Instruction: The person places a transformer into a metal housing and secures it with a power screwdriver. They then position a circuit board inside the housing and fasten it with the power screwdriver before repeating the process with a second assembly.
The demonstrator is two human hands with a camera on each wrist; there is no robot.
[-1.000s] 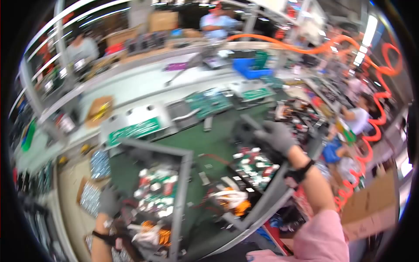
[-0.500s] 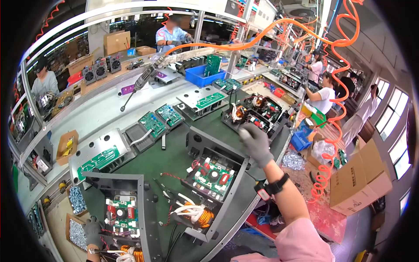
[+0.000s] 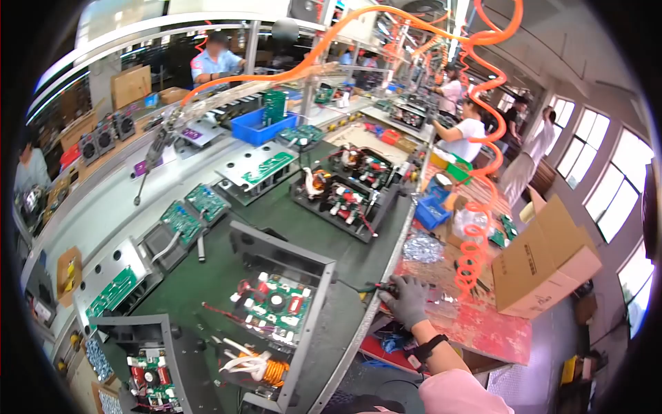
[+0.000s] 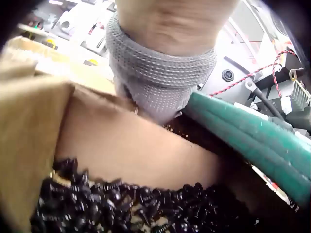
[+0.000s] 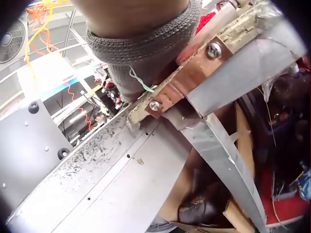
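Your grey-gloved right hand (image 3: 407, 301) is down at the near edge of the green-matted counter (image 3: 307, 231), lower centre-right of the head view. Half a second ago it hung raised near the black open unit with copper coils (image 3: 345, 193), farther up the frame. Its fingers lie bent over a small red-and-green item (image 3: 374, 286) at the counter's lip, just beside the red-topped side table (image 3: 476, 324). Whether they pinch it or only rest on it cannot be told. The right wrist view shows only the glove cuff against a copper bracket with two screws (image 5: 184, 77).

Your left hand (image 4: 160, 82) has dropped out of the head view, where it showed at lower left before. The left wrist view finds it behind the flap of a brown cardboard box of black screws (image 4: 121, 145), with the fingers hidden, so their set cannot be told either.

The grey metal open case with a green circuit board (image 3: 276, 303) sits at lower centre, well apart from the right hand. By the look of it, the work has shifted from the cases to the supplies at the counter's rim: the small item on the right, the screws on the left.
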